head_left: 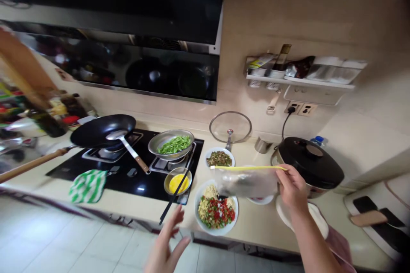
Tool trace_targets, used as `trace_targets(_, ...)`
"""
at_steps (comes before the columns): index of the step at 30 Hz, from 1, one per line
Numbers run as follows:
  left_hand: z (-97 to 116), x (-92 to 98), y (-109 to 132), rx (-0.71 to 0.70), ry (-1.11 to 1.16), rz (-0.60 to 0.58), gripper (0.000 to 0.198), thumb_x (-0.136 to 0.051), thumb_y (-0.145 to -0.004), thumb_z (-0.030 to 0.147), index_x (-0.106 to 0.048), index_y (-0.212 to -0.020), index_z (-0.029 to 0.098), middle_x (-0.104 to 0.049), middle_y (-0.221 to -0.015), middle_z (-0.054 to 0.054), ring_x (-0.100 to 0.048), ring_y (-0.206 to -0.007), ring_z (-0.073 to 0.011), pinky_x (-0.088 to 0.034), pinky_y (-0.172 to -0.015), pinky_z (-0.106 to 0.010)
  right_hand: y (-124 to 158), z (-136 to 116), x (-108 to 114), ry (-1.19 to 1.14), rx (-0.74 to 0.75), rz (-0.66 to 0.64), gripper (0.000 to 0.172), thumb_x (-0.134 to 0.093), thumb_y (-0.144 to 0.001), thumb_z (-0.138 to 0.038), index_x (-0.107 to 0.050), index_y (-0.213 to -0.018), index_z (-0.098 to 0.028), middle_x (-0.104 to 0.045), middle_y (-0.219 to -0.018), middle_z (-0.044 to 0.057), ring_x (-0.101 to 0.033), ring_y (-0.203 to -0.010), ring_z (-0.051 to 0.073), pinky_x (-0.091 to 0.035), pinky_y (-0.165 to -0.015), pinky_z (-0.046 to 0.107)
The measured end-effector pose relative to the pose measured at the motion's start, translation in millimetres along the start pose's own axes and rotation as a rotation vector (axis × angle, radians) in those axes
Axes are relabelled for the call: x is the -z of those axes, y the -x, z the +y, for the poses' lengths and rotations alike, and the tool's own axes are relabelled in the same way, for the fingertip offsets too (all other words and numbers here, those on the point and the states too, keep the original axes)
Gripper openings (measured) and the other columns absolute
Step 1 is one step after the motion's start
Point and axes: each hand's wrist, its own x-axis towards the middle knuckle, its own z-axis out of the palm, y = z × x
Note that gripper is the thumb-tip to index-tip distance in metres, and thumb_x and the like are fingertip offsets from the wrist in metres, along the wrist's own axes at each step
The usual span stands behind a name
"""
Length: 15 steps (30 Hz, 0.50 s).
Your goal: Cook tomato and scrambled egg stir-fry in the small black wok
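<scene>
While my right hand pinches the yellow-zip end of a clear zip bag, the bag hangs sideways over the bench, just above the plate of chopped veg w/ red & green bits and pale mince-like stuff. R fingers closed tight on the bag's top corner; something dark & blurry inside, can't tell what. My left hand is low, front of the bench edge, fingers spread open, holding nothing, nearest the black chopsticks that rest across the bowl of beaten egg. Behind the bag: small plate of dark minced stuff, glass lid leaning on the wall. Rice cooker sits just right of my R hand. On the hob: metal dish of green beans on the right burner, black wok w/ ladle on the left, striped green cloth at front.
</scene>
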Motion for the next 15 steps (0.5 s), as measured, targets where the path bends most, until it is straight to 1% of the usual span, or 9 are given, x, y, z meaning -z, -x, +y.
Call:
trace_targets(1,13,-2.9,-14,-0.062,0.028,-0.046,0.060,-0.063,-0.084,0.039,-0.043,-0.140,0.030,-0.063,-0.131,-0.010,-0.063,-0.115,-0.0273,-0.058,-0.088,-0.038,10,-2,2,-0.012,-0.024,-0.041,0.023,-0.070,-0.078,-0.040,-0.066,-0.089,-0.020,-0.071,-0.079,0.004,-0.068,-0.070,0.020,-0.055,-0.065,0.029)
trace_targets(2,27,-6.4,-27,-0.119,0.056,-0.084,0.062,-0.065,-0.083,0.036,-0.043,-0.140,0.028,-0.061,-0.134,-0.012,-0.061,-0.118,-0.0267,-0.056,-0.092,-0.038,19,-4,5,-0.024,-0.038,-0.092,0.020,-0.070,-0.079,-0.037,-0.066,-0.090,-0.020,-0.071,-0.081,0.004,-0.068,-0.072,0.020,-0.056,-0.067,0.030)
trace_targets(3,40,-10.3,-37,-0.153,0.082,-0.100,0.057,-0.064,-0.085,0.033,-0.046,-0.138,0.026,-0.062,-0.132,-0.013,-0.061,-0.118,-0.0254,-0.055,-0.094,-0.037,27,-6,8,-0.049,-0.039,-0.147,0.017,-0.070,-0.079,-0.034,-0.066,-0.090,-0.021,-0.071,-0.084,0.005,-0.069,-0.075,0.021,-0.057,-0.072,0.032)
trace_targets(4,52,-14.2,-45,-0.182,0.100,-0.107,0.047,-0.062,-0.086,0.031,-0.054,-0.131,0.025,-0.067,-0.125,-0.012,-0.064,-0.113,-0.0235,-0.055,-0.093,-0.035,34,-7,11,-0.087,-0.029,-0.201,0.013,-0.070,-0.080,-0.031,-0.066,-0.090,-0.022,-0.071,-0.088,0.004,-0.070,-0.080,0.021,-0.057,-0.078,0.035)
trace_targets(5,62,-17.9,-50,-0.210,0.105,-0.110,0.033,-0.062,-0.086,0.029,-0.063,-0.119,0.024,-0.072,-0.115,-0.009,-0.067,-0.106,-0.0214,-0.055,-0.091,-0.032,40,-8,14,-0.130,-0.013,-0.247,0.010,-0.069,-0.082,-0.028,-0.066,-0.090,-0.023,-0.071,-0.090,0.004,-0.070,-0.084,0.022,-0.056,-0.085,0.039)
trace_targets(7,75,-23.1,-51,-0.264,0.098,-0.095,0.014,-0.062,-0.086,0.026,-0.071,-0.097,0.024,-0.077,-0.092,-0.004,-0.072,-0.088,-0.0170,-0.057,-0.080,-0.024,49,-12,18,-0.180,0.027,-0.298,0.006,-0.066,-0.084,-0.024,-0.066,-0.090,-0.026,-0.071,-0.091,0.002,-0.069,-0.091,0.022,-0.052,-0.094,0.043)
trace_targets(9,82,-24.8,-46,-0.326,0.076,-0.065,0.008,-0.064,-0.084,0.022,-0.071,-0.087,0.024,-0.076,-0.080,0.000,-0.072,-0.076,-0.0142,-0.057,-0.072,-0.019,54,-16,22,-0.172,0.056,-0.323,0.008,-0.064,-0.086,-0.023,-0.067,-0.092,-0.026,-0.071,-0.092,0.002,-0.069,-0.095,0.022,-0.052,-0.096,0.043)
trace_targets(13,89,-20.4,-38,-0.457,0.026,-0.026,0.011,-0.063,-0.084,0.015,-0.069,-0.088,0.024,-0.076,-0.082,0.000,-0.072,-0.078,-0.0135,-0.057,-0.074,-0.019,60,-28,23,-0.068,0.072,-0.385,0.014,-0.066,-0.085,-0.028,-0.069,-0.098,-0.025,-0.072,-0.103,0.007,-0.069,-0.099,0.025,-0.055,-0.091,0.039)
trace_targets(15,91,-17.5,-36,-0.487,-0.005,-0.008,0.011,-0.061,-0.085,0.015,-0.069,-0.087,0.023,-0.076,-0.082,-0.001,-0.072,-0.079,-0.0146,-0.058,-0.074,-0.021,62,-35,21,0.026,0.087,-0.389,0.016,-0.067,-0.083,-0.031,-0.069,-0.097,-0.024,-0.072,-0.102,0.008,-0.069,-0.097,0.025,-0.056,-0.086,0.036)
